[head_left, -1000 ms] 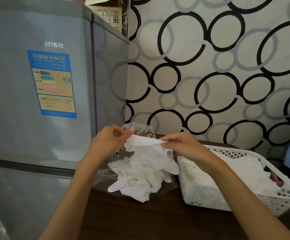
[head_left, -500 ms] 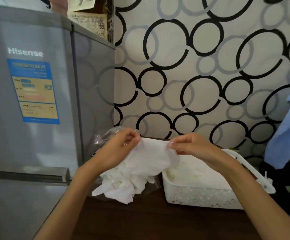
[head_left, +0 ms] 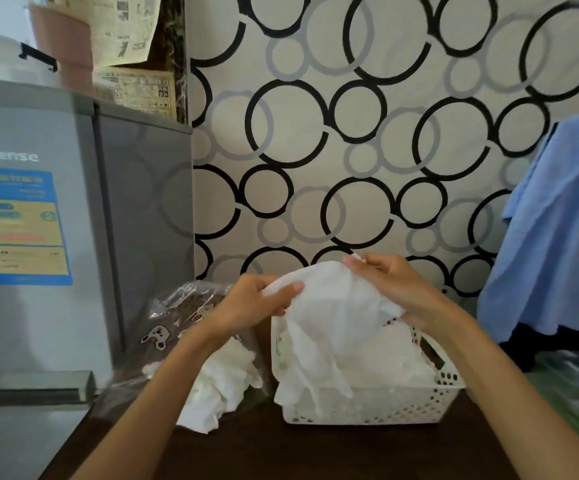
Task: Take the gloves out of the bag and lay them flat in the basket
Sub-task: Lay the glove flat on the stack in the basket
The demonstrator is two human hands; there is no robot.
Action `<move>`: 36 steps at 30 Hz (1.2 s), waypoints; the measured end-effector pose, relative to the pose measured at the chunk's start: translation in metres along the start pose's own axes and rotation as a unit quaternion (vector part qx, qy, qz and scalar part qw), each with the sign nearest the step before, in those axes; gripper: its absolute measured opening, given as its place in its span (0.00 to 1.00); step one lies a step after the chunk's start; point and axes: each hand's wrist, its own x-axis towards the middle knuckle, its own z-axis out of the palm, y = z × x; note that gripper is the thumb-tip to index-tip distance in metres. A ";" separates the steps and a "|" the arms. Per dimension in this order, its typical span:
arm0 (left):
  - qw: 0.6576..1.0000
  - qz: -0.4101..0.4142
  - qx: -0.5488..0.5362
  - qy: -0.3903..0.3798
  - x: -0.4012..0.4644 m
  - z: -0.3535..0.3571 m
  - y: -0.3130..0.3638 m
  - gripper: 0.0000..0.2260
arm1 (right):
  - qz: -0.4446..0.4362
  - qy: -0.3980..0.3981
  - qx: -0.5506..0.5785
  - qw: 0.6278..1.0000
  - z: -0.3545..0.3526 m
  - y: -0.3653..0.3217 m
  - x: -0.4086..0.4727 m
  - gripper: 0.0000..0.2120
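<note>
At nine o'clock stands your grey fridge (head_left: 38,237), with a blue and yellow label (head_left: 21,226) on its door. On top of it, near eleven o'clock, sit papers (head_left: 125,29) and a pink tub (head_left: 63,39).

At seven o'clock the clear bag (head_left: 177,323), printed with small cartoon animals, lies on the dark table (head_left: 263,452) just beside the fridge. A heap of white gloves (head_left: 222,386) spills from its mouth toward you.

Your left hand (head_left: 250,306) is at the centre of the view, thumb and curled fingers pinching the left edge of one white glove (head_left: 333,317). That glove is stretched between your hands and drapes down over the basket (head_left: 367,407), its lower end hanging into the basket at the near left corner. The basket, white and perforated, sits on the table at six o'clock, just right of the bag, with more white material already inside.

Your right hand (head_left: 395,285), a little past centre toward one o'clock, grips the glove's right edge with curled fingers.

At three o'clock a blue cloth (head_left: 551,237) hangs down. Behind everything runs a wall (head_left: 350,133) patterned with black and grey rings.
</note>
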 end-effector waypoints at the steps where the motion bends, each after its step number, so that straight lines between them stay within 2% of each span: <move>1: 1.000 -0.006 -0.014 -0.002 0.001 -0.001 0.000 0.14 | -0.003 -0.017 -0.015 1.000 -0.008 -0.001 -0.002 0.13; 5: 0.999 -0.016 -0.047 -0.012 0.004 0.005 0.005 0.10 | -0.027 0.002 -0.041 0.999 -0.026 -0.005 -0.008 0.09; 9: 0.997 -0.017 -0.069 0.031 0.013 0.016 0.008 0.12 | -0.114 0.129 -0.075 0.982 -0.023 -0.007 -0.003 0.07; 13: 0.992 -0.006 -0.066 0.112 0.020 0.030 0.014 0.14 | -0.239 0.272 -0.175 0.916 -0.009 -0.007 0.005 0.13; 15: 0.983 0.003 -0.077 0.166 0.023 0.038 0.016 0.14 | -0.280 0.311 -0.233 0.878 -0.001 -0.009 0.006 0.14; 17: 0.970 0.005 -0.098 0.221 0.027 0.047 0.016 0.13 | -0.296 0.318 -0.263 0.862 0.005 -0.011 0.008 0.12; 20: 0.949 0.010 -0.070 0.306 0.029 0.055 0.015 0.13 | -0.279 0.292 -0.220 0.888 0.013 -0.008 0.012 0.11; 23: 0.920 0.042 0.038 0.389 0.022 0.051 0.012 0.14 | -0.236 0.256 -0.110 0.931 0.022 -0.004 0.012 0.16; 25: 0.901 0.086 0.118 0.409 0.015 0.039 0.014 0.14 | -0.193 0.222 -0.014 0.956 0.026 0.000 0.008 0.16; 28: 0.897 0.129 0.216 0.365 0.011 0.018 0.020 0.13 | -0.079 0.145 0.150 0.975 0.024 0.019 0.001 0.12; 29: 0.902 0.118 0.252 0.329 0.015 0.015 0.019 0.13 | -0.050 0.139 0.161 0.976 0.022 0.031 0.001 0.12; 32: 0.926 0.054 0.328 0.182 0.041 0.026 -0.003 0.12 | 0.025 0.180 0.051 0.982 0.013 0.067 0.007 0.10; 34: 0.928 0.019 0.359 0.096 0.058 0.045 -0.024 0.11 | 0.022 0.198 -0.053 0.978 0.003 0.092 0.012 0.12; 36: 0.928 -0.009 0.370 0.047 0.074 0.064 -0.042 0.12 | 0.004 0.201 -0.157 0.967 -0.008 0.111 0.015 0.12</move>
